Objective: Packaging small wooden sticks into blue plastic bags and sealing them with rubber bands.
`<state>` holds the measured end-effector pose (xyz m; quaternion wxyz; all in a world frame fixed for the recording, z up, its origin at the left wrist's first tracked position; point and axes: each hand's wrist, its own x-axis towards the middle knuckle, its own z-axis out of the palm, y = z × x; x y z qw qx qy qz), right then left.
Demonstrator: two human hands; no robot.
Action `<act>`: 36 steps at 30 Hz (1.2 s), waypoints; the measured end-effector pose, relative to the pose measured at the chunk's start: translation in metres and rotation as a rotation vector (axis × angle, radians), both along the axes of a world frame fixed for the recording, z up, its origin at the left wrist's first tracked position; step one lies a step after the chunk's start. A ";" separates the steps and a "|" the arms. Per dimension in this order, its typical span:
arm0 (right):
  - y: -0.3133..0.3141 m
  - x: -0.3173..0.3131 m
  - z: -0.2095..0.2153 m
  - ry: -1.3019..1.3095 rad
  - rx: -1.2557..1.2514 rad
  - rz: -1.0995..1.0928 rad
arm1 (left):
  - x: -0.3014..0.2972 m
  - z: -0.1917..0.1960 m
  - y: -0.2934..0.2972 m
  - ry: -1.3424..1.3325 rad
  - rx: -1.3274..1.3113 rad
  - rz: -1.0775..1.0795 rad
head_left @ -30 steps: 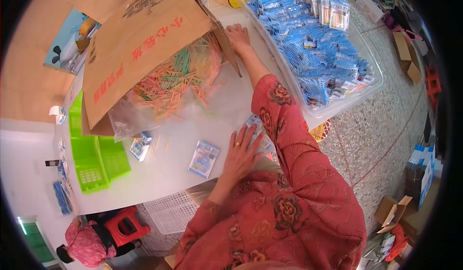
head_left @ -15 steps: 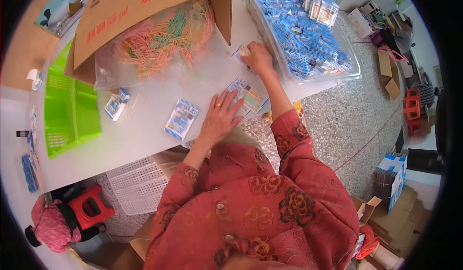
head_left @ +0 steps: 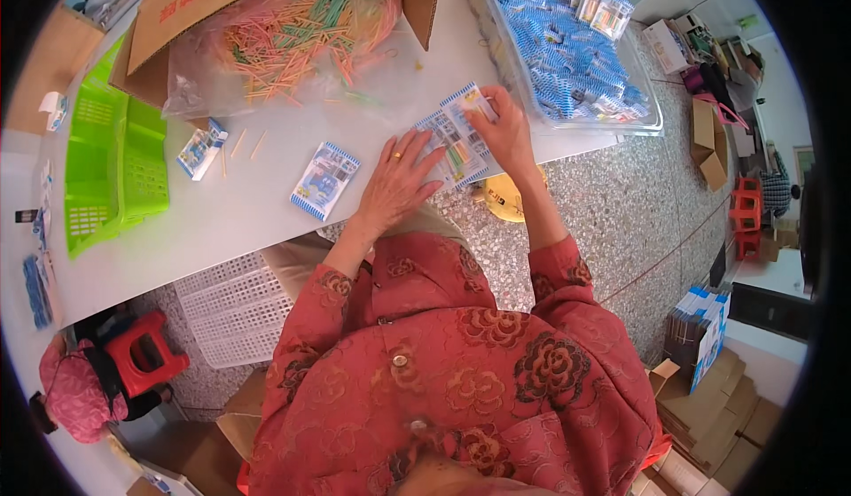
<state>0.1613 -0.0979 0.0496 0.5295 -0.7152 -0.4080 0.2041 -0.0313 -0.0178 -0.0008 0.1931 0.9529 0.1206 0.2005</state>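
My left hand (head_left: 399,181) lies with fingers spread on the white table, its fingertips at the edge of a clear sachet (head_left: 456,157) with blue-striped ends and coloured sticks inside. Between thumb and fingers, my right hand (head_left: 507,134) pinches another striped sachet (head_left: 466,106), whose lower part meets the first one. To the left of my left hand lies a thick stack of blue-and-white packets (head_left: 325,181). Further left stands a small blue-and-white pack (head_left: 202,148), with a few loose thin sticks (head_left: 258,145) beside it.
An open cardboard box (head_left: 199,17) spills a plastic bag of pink, green and orange sticks (head_left: 301,35). A clear tub (head_left: 656,124) full of striped sachets stands at the right edge. A green basket (head_left: 115,172) is at left. Another person (head_left: 80,394) sits near a red stool (head_left: 146,354).
My right hand has come back toward me from beside the tub, bringing a sachet next to the one by my left hand. The whole view has shifted slightly.
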 end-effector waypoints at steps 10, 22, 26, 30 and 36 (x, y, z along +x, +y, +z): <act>-0.024 0.002 -0.024 0.322 0.124 -0.050 | 0.001 0.000 -0.002 0.015 0.026 0.007; -0.029 -0.012 -0.039 0.561 -0.059 0.106 | 0.003 -0.005 0.003 -0.057 -0.038 0.018; -0.025 -0.008 -0.030 0.575 -0.103 0.083 | -0.001 -0.004 0.008 -0.241 -0.210 0.107; -0.024 -0.011 -0.023 0.634 -0.092 0.049 | 0.003 0.010 -0.001 -0.340 -0.232 0.147; -0.024 -0.018 -0.019 0.695 -0.030 0.090 | 0.021 0.022 -0.016 -0.460 -0.715 0.280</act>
